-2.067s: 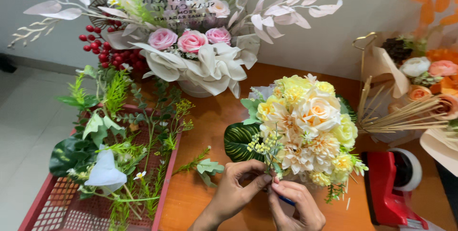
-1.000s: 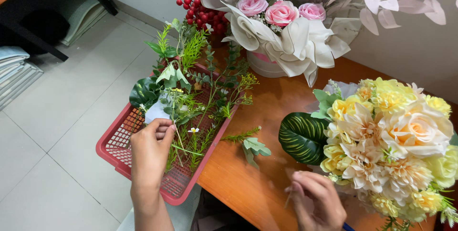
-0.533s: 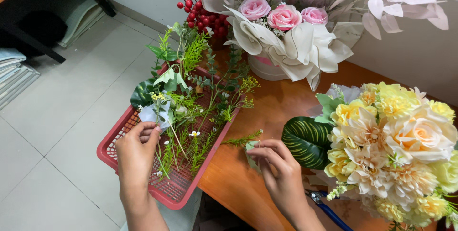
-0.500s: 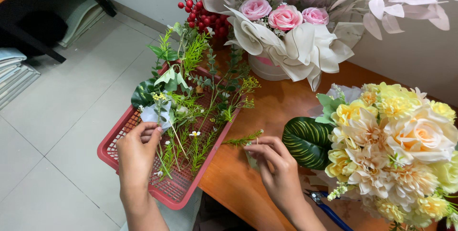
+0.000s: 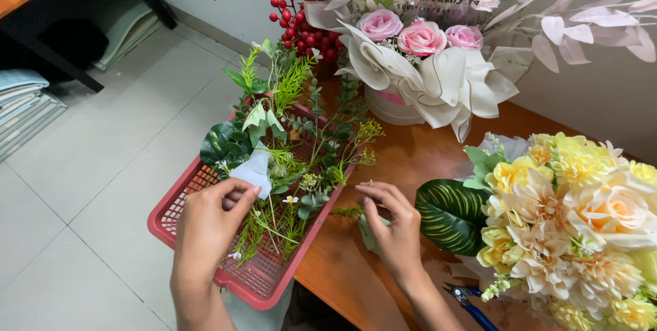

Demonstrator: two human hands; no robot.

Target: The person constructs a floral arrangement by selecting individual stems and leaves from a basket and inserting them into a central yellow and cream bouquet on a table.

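My left hand (image 5: 209, 225) reaches into a red mesh basket (image 5: 179, 200) full of artificial greenery (image 5: 294, 139). Its fingers are curled among the stems, just below a white bell flower (image 5: 254, 169); whether they grip a stem I cannot tell. My right hand (image 5: 390, 225) rests on the wooden table (image 5: 342, 269) at the basket's right edge. Its fingers pinch a small green leafy sprig (image 5: 349, 213). A large striped green leaf (image 5: 452, 215) and a yellow and cream flower bouquet (image 5: 582, 215) lie just right of that hand.
A white arrangement with pink roses (image 5: 421, 37), red berries (image 5: 301, 23) and pale leaves stands at the back of the table. Blue-handled cutters (image 5: 469, 303) lie by my right wrist. Grey tiled floor (image 5: 89, 167) stretches to the left, with stacked items under a dark desk.
My right hand has left the bouquet's stems, come across to the basket's edge and closed on a green sprig. My left hand went into the basket. The view has swung left.
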